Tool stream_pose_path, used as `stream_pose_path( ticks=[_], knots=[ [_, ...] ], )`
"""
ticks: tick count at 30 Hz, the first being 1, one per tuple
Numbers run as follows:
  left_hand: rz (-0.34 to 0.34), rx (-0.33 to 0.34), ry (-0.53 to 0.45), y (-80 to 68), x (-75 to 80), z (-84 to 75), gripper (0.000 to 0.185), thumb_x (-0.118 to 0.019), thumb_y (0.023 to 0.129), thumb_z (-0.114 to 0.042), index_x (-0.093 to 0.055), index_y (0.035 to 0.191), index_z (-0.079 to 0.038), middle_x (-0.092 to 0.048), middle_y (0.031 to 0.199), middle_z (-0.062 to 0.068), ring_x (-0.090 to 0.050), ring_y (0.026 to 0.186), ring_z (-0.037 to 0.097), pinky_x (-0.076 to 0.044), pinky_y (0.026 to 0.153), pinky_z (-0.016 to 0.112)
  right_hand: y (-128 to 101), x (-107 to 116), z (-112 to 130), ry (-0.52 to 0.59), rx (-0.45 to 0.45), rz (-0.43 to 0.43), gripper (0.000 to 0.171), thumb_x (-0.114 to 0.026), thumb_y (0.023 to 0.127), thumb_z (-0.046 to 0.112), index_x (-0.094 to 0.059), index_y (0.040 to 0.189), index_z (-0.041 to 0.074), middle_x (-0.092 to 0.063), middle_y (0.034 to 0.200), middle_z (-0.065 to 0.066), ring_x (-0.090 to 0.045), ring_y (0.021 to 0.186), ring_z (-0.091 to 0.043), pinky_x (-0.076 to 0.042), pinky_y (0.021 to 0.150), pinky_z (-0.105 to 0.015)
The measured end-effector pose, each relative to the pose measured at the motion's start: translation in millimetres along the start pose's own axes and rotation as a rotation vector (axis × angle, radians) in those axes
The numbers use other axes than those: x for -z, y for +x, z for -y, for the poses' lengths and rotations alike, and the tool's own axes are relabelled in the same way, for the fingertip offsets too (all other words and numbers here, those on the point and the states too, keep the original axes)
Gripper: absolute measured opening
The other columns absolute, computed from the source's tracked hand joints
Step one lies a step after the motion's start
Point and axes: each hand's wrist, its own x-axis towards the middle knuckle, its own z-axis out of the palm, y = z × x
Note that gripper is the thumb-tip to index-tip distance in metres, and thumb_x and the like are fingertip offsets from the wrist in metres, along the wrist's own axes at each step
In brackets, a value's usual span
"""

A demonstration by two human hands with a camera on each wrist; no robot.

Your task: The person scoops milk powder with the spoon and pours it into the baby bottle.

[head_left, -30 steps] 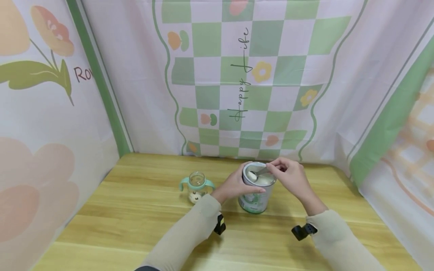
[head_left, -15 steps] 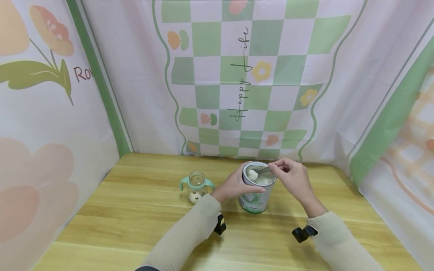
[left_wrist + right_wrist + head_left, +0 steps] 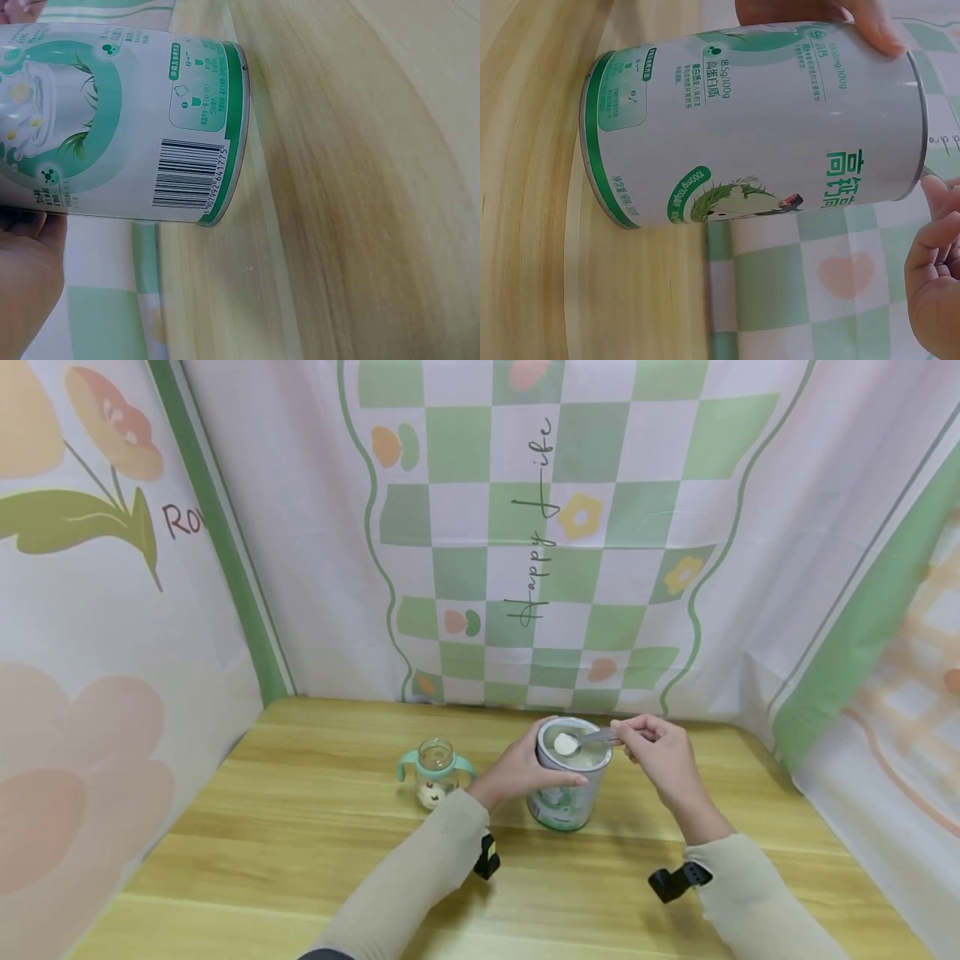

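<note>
In the head view, my left hand [image 3: 517, 768] grips the upper side of a milk powder can [image 3: 567, 808], thumb across its front just below the rim. The can stands open-topped on the table, with pale powder inside. My right hand [image 3: 663, 760] pinches the handle of a metal spoon [image 3: 597, 737] at the can's right rim. A rounded heap of white powder [image 3: 566, 743] fills the spoon's bowl, over the can's mouth. The right wrist view shows the can's green-and-white label [image 3: 765, 127], with my right fingers [image 3: 937, 244] close by its rim.
A clear baby bottle [image 3: 435, 772] with mint-green handles stands left of the can, its mouth uncovered and some white stuff low inside. The wooden table [image 3: 300, 802] meets a checkered curtain [image 3: 517, 568] behind. Patterned curtains hang at both sides.
My right hand has moved a little to the right and lowered the spoon handle flatter, and the heaped bowl has shifted slightly right over the can. My left hand and the can stay put.
</note>
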Motion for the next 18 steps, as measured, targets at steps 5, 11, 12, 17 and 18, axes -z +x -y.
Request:
stream_pose_path(
  ticks=[5, 11, 12, 17, 18],
  knots=[
    [-0.012, 0.007, 0.005, 0.1, 0.2, -1.2, 0.091, -0.091, 0.075, -0.034, -0.038, 0.149, -0.034, -0.053, 0.132, -0.014, -0.055, 0.117, 0.007, -0.045, 0.1, 0.039, 1.9, 1.1, 0.0, 0.067, -0.014, -0.002, 0.042, -0.07, 0.096, 0.031, -0.065, 0.103, -0.011, -0.071, 0.076, 0.004, -0.058, 0.066, -0.007, -0.051, 0.059, -0.02],
    [-0.015, 0.02, 0.017, 0.7, 1.1, -0.5, 0.091, -0.091, 0.074, -0.037, -0.038, 0.148, -0.034, -0.052, 0.133, -0.014, -0.054, 0.117, 0.007, -0.045, 0.099, 0.04, 4.1, 2.5, 0.2, 0.196, -0.018, 0.004, 0.039, -0.071, 0.096, 0.027, -0.064, 0.101, -0.012, -0.071, 0.078, 0.001, -0.057, 0.065, -0.007, -0.052, 0.06, -0.02],
    [-0.016, 0.024, 0.02, 0.6, 1.4, -0.7, 0.091, -0.091, 0.074, -0.038, -0.038, 0.148, -0.034, -0.052, 0.133, -0.014, -0.054, 0.117, 0.007, -0.045, 0.1, 0.04, 4.2, 3.1, 0.5, 0.224, -0.018, 0.007, 0.037, -0.071, 0.096, 0.026, -0.065, 0.1, -0.011, -0.071, 0.078, 0.001, -0.057, 0.065, -0.008, -0.052, 0.06, -0.02],
    [-0.021, 0.04, 0.038, 0.2, 1.7, -2.6, 0.093, -0.091, 0.073, -0.039, -0.037, 0.149, -0.033, -0.052, 0.133, -0.014, -0.053, 0.118, 0.008, -0.044, 0.1, 0.041, 4.4, 5.7, 2.5, 0.337, -0.013, 0.027, 0.027, -0.071, 0.096, 0.021, -0.067, 0.095, -0.006, -0.071, 0.077, 0.003, -0.058, 0.065, -0.007, -0.052, 0.061, -0.019],
    [-0.021, 0.041, 0.043, 0.3, 1.7, -2.9, 0.094, -0.091, 0.073, -0.039, -0.036, 0.149, -0.033, -0.052, 0.133, -0.014, -0.053, 0.118, 0.008, -0.044, 0.1, 0.041, 4.4, 6.1, 3.1, 0.343, -0.011, 0.028, 0.026, -0.071, 0.096, 0.021, -0.068, 0.094, -0.005, -0.071, 0.077, 0.003, -0.058, 0.065, -0.007, -0.052, 0.061, -0.019]
  ],
)
